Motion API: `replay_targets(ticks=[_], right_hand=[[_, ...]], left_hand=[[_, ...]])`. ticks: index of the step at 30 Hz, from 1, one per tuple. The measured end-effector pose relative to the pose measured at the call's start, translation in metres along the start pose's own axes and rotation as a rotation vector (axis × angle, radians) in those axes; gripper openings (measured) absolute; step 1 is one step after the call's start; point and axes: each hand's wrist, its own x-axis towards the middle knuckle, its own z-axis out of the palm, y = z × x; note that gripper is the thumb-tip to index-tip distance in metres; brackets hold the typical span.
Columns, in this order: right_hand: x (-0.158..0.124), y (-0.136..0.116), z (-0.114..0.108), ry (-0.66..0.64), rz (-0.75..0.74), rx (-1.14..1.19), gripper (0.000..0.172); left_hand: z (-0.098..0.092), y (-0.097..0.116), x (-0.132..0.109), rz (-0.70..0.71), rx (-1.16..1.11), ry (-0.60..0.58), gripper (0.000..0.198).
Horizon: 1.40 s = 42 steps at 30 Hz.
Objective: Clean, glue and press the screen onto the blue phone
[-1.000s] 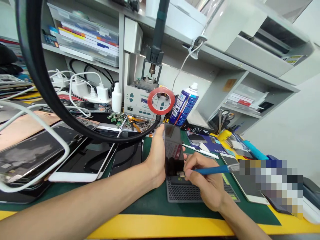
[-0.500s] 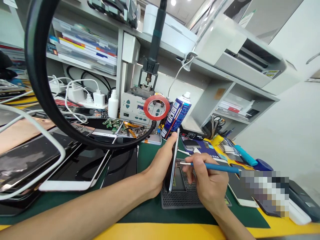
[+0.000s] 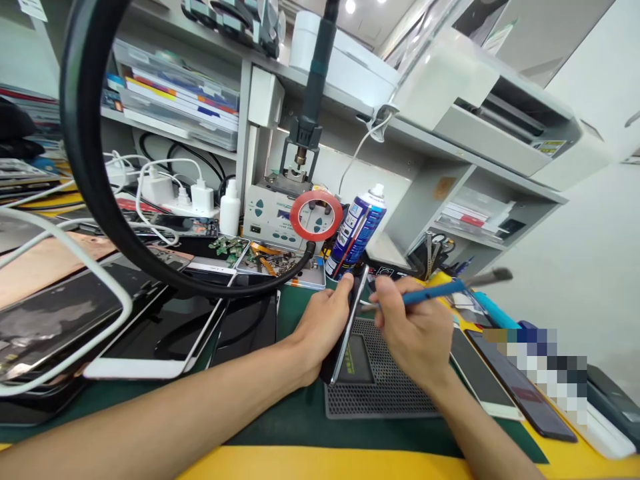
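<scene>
My left hand [image 3: 323,327] grips a dark phone [image 3: 345,333] with a silvery edge, holding it up on its side above a grey perforated mat [image 3: 385,400]. To the right of the phone, my right hand [image 3: 417,330] is closed around a blue-handled brush [image 3: 435,291]. The brush's bristle end points up and right, while its thin metal tip reaches toward the face of the phone turned away from my left palm. Whether the tip touches the phone cannot be made out.
A black hose [image 3: 85,153] loops across the left. Behind my hands stand a spray can [image 3: 357,230], a red tape roll [image 3: 316,215] and a parts tray [image 3: 305,275]. Several phones lie left, including a white-edged one [image 3: 135,369]; more lie right.
My right hand has risen and turned, swinging the brush's far end upward. The phone leans further over, its top edge shifted to the right. The camera view has moved slightly.
</scene>
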Motion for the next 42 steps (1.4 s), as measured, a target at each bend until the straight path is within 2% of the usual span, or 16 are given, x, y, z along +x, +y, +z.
replay_targets(ticks=[2,5,7,10,13,15,19,24,28,30,33,38,40,42], right_hand=[[0.021,0.004,0.0,0.056,-0.067,-0.141,0.046],[0.042,0.003,0.004,0.123,-0.052,-0.071,0.045],[0.046,-0.001,0.008,0.088,-0.053,-0.023,0.044],[0.042,-0.003,0.014,0.028,-0.153,-0.126,0.043],[0.039,0.0,0.015,0.101,-0.194,-0.219,0.043],[0.038,0.002,0.014,0.146,-0.168,-0.189,0.043],[0.036,0.006,0.013,0.072,-0.148,-0.137,0.042],[0.033,0.012,0.012,0.186,-0.136,-0.184,0.042],[0.031,0.014,0.011,0.122,-0.134,-0.136,0.043],[0.031,0.014,0.011,0.148,-0.129,-0.145,0.043],[0.03,0.012,0.009,0.204,-0.108,-0.14,0.041],[0.028,0.008,0.006,0.142,-0.101,-0.079,0.041],[0.032,0.009,0.004,0.217,-0.032,-0.05,0.041],[0.037,0.013,0.0,0.282,0.103,0.067,0.041]], left_hand=[[0.001,0.002,-0.001,-0.012,-0.026,-0.008,0.047],[0.002,0.004,-0.001,-0.034,-0.039,-0.006,0.046],[0.001,0.003,-0.001,-0.033,-0.038,-0.011,0.046],[0.001,0.002,-0.002,-0.008,-0.016,-0.001,0.045],[0.002,0.002,-0.002,-0.004,0.008,0.027,0.045],[0.003,0.002,-0.002,-0.014,0.01,0.031,0.045],[0.003,0.002,-0.001,-0.015,-0.002,0.027,0.045],[0.003,0.001,0.0,-0.044,-0.011,0.016,0.047],[0.003,0.002,-0.001,-0.039,-0.023,0.011,0.047],[0.003,0.002,-0.002,-0.041,-0.015,0.014,0.047],[0.005,0.002,-0.003,-0.027,0.047,0.017,0.048],[0.005,-0.002,-0.003,0.053,0.195,0.034,0.048],[0.004,-0.003,-0.003,0.08,0.241,0.029,0.048],[0.003,-0.001,-0.005,0.147,0.281,0.01,0.048]])
